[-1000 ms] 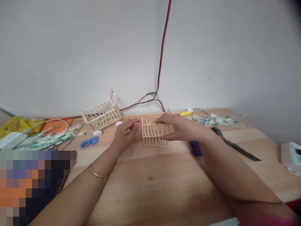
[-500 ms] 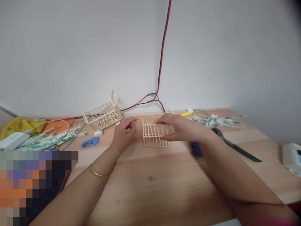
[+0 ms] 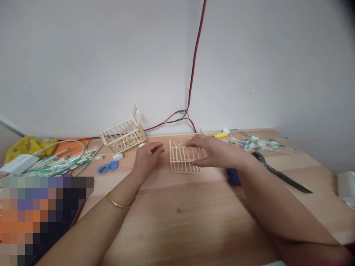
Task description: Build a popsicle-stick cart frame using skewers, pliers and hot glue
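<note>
A small frame of thin wooden sticks [image 3: 180, 160] stands on the wooden table, with rows of bars between its rails. Around its right side curves my right hand [image 3: 210, 151], thumb at the middle rail and fingertips by the upper one; it seems to grip the frame, though the hand covers the contact. Just left of it, apart from the frame, is my left hand [image 3: 148, 159], its thumb and fingers pinched together. Whatever the pinch may hold is too small to make out. A bigger stick structure [image 3: 123, 137] leans near the wall, behind my left hand.
An open blue cap-like container [image 3: 108, 167] and a white cap [image 3: 118, 157] lie at left. Packed sticks [image 3: 80, 159], a white charger [image 3: 20, 163] and a yellow bag [image 3: 30, 147] sit farther left. At right are black-handled pliers [image 3: 288, 179], a dark blue object [image 3: 233, 177] and plastic wrappers [image 3: 260, 143].
The fingers of my left hand have closed from a looser curl into a pinch. My right hand stays at the stick frame. The whole view has shifted slightly.
</note>
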`<act>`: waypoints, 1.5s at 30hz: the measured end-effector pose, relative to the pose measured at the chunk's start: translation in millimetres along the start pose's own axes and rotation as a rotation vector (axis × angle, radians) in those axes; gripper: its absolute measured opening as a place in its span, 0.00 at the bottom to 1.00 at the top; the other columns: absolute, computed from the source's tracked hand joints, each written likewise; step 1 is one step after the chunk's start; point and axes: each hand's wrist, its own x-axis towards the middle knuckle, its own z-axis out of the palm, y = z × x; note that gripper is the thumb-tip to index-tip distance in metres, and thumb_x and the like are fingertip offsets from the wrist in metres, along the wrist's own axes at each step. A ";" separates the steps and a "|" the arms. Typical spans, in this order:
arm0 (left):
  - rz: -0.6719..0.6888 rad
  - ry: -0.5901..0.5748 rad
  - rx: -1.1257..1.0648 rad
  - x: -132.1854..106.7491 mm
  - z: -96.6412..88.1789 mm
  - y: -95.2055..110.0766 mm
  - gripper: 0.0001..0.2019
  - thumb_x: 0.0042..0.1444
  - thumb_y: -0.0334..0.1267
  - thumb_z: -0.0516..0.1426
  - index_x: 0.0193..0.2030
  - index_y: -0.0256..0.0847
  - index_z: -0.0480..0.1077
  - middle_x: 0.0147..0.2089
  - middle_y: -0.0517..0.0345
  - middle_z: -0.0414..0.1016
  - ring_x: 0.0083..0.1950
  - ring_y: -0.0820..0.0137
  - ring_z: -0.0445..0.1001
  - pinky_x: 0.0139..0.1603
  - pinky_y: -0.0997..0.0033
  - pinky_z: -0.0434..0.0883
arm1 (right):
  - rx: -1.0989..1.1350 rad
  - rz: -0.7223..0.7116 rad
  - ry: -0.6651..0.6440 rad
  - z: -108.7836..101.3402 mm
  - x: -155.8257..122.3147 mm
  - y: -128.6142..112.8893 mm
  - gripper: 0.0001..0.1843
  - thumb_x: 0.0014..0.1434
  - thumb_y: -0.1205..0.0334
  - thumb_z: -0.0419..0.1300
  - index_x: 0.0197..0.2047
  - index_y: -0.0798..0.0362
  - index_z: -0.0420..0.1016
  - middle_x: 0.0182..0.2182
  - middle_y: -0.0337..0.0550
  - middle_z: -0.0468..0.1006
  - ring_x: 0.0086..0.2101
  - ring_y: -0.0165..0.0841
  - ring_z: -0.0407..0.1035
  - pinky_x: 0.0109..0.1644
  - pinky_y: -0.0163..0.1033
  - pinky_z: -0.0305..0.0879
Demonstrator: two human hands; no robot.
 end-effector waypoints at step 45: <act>0.065 0.077 0.095 1.3 -6.3 -2.5 0.10 0.59 0.39 0.52 0.33 0.39 0.72 0.28 0.59 0.70 0.32 0.71 0.68 0.35 0.70 0.66 | -0.005 -0.006 -0.001 1.0 -0.5 1.5 0.24 0.52 0.56 0.61 0.53 0.49 0.69 0.50 0.46 0.71 0.49 0.40 0.66 0.53 0.46 0.63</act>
